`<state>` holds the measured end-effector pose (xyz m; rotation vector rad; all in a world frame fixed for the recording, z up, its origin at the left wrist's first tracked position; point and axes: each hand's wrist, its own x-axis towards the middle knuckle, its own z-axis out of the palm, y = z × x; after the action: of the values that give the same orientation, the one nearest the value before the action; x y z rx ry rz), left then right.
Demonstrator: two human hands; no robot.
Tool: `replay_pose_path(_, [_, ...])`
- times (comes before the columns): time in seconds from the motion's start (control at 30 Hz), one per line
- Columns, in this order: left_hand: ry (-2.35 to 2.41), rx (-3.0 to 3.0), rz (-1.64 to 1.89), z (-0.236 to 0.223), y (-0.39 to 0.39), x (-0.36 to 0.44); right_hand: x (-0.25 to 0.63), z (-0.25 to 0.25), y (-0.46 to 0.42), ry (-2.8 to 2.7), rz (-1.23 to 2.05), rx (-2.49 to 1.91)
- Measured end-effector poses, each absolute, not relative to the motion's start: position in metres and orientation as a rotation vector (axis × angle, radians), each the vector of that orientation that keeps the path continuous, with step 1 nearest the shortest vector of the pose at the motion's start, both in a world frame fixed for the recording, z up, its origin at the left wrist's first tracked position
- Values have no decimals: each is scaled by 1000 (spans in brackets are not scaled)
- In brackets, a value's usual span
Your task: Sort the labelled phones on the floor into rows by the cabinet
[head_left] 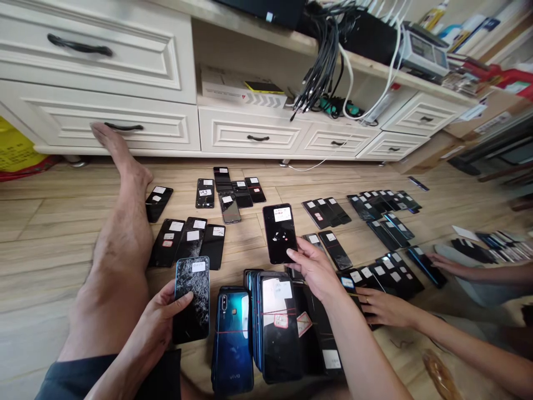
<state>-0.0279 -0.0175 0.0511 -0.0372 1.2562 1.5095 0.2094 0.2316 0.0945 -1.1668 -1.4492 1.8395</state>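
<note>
A smartphone with a badly cracked screen [192, 311] and a white label rests in my left hand [164, 311], thumb across its face. My right hand [312, 266] grips the lower corner of a black smartphone [280, 239] that has a white sticker at its top. Below and between my hands are stacks of phones: a blue vivo phone [233, 350] tops one, and a black phone with red bands [278, 333] tops another. Ahead on the floor lie labelled phones, among them a trio [191, 244] and a small group [239, 193].
Another person's hands [385, 307] reach in from the right, over rows of phones [391, 272]. My bare leg [120, 250] stretches along the left, foot against a white drawer cabinet [258, 133]. Black cables [318, 72] hang from the cabinet top. Cardboard boxes [478, 116] stand at the far right.
</note>
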Motion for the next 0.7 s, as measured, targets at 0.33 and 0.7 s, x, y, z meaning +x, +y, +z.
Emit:
replay_pose_path(0.33, [1224, 13, 1565, 54, -18, -24, 209, 94, 232, -1415, 1834, -1201])
replay_pose_path(0.7, [1221, 15, 1589, 50, -19, -26, 200, 80, 244, -1228, 1909, -1338])
